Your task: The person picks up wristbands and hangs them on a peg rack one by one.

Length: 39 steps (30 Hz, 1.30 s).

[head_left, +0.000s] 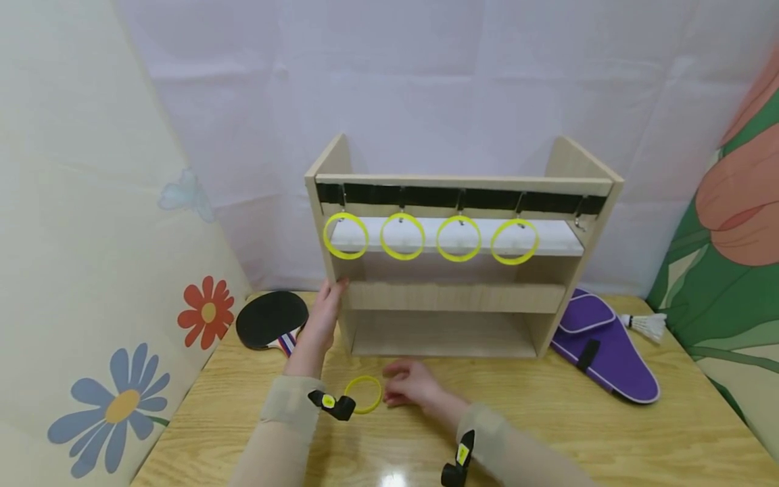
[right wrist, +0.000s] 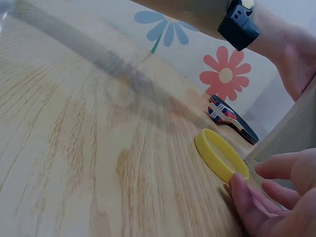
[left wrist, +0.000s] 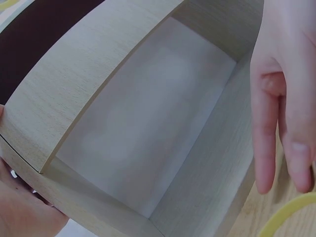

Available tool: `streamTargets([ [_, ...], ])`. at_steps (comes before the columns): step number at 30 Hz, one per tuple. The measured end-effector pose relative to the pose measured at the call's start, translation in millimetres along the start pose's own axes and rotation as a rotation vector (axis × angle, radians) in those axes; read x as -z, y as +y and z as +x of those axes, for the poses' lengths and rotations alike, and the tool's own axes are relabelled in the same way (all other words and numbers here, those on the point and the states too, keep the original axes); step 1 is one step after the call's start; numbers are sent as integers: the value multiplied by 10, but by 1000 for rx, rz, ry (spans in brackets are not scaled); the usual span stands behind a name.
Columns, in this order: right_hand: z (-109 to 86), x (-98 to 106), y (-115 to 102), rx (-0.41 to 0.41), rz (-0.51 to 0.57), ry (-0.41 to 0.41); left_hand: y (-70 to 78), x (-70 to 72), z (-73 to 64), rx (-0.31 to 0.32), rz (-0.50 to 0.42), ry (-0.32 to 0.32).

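A small light wooden shelf unit [head_left: 456, 297] stands on the table. My left hand [head_left: 322, 319] grips its left side panel low down, and the left wrist view shows that hand [left wrist: 24, 210] around the panel's edge. A yellow ring [right wrist: 213, 157] lies flat on the table before the shelf. Right beside it is my right hand [head_left: 415, 384], fingers loosely bent and not closed around the ring; its fingertips [right wrist: 239, 181] are at the ring's near end, though contact is unclear. Several yellow rings like this one [head_left: 383, 237] hang from hooks along the shelf's black strip [head_left: 371, 195].
The rightmost hook [head_left: 581, 222] carries no ring. A black table tennis bat [head_left: 272, 318] lies left of the shelf. To the right are a purple bat case [head_left: 615, 355] and a white shuttlecock [head_left: 648, 326]. The wooden table [head_left: 669, 446] meets flower-printed cloth at the sides.
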State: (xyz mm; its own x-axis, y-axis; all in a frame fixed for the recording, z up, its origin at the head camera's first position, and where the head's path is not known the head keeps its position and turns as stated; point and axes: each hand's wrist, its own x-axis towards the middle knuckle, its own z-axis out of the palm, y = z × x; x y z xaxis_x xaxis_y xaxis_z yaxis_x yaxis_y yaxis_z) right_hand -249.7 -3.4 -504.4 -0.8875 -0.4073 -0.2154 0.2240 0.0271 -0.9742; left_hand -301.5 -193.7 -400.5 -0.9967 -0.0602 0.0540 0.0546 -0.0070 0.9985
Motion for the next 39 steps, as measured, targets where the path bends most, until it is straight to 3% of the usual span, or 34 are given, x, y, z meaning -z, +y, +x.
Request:
streamTargets([
  [22, 22, -190, -8, 68, -152, 69, -11, 7, -24, 6, 27, 33],
  [32, 4, -213, -4, 57, -124, 131, -15, -9, -10, -3, 19, 14],
  [39, -43, -120, -14, 63, -60, 150, -3, -15, -8, -10, 11, 14],
])
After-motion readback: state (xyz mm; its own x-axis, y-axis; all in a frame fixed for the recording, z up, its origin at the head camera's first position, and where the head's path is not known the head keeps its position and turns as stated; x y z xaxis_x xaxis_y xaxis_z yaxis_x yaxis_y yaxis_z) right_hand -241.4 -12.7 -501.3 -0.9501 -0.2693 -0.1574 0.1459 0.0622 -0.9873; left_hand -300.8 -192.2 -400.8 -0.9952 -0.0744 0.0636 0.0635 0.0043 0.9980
